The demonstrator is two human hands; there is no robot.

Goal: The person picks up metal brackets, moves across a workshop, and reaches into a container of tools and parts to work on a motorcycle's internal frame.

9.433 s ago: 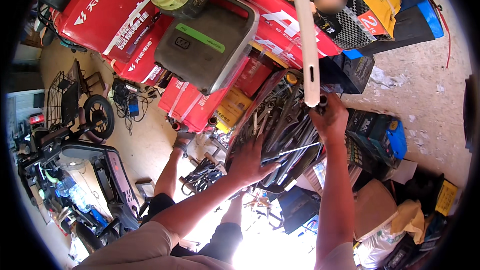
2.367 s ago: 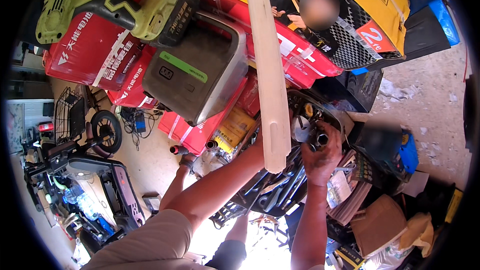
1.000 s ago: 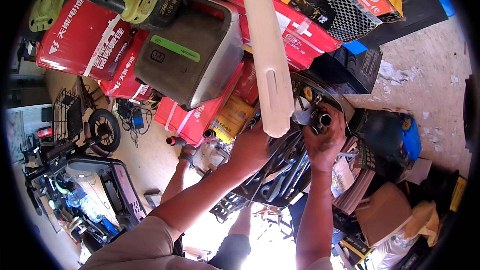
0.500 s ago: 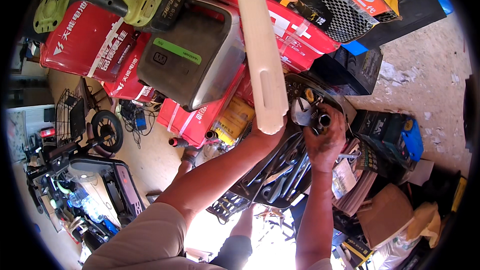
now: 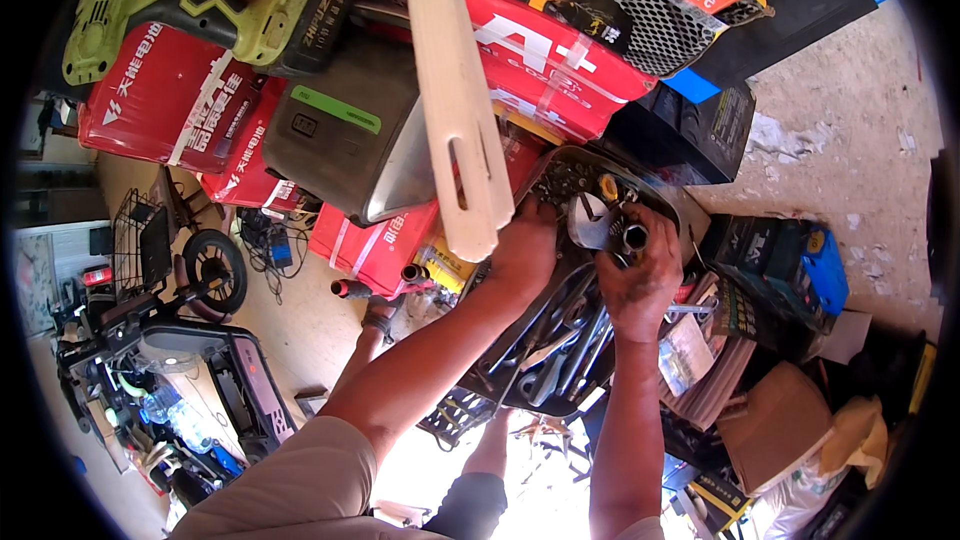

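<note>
My right hand (image 5: 645, 280) is closed around a shiny metal socket (image 5: 635, 237), its open end facing up. Beside its fingertips is a round silver metal piece (image 5: 588, 223); whether the hand touches it I cannot tell. My left hand (image 5: 525, 248) reaches into the far left part of a dark tool tray (image 5: 668, 202), close to small loose metal parts (image 5: 565, 180). Its fingertips are hidden among them. Several wrenches and long metal tools (image 5: 560, 360) lie in the tray's near part, below and between my forearms.
A pale slotted slat (image 5: 455, 110) hangs across the upper middle, close to the camera. Red boxes (image 5: 150, 100) carry a green cordless tool (image 5: 290, 15) and a dark grey case (image 5: 335, 150). Black batteries (image 5: 690, 130) stand at right; a scooter (image 5: 215, 370) is at left.
My left hand has come out from behind the slat and shows beside the small parts. The slat and boxes have shifted left in view. My right hand keeps the socket.
</note>
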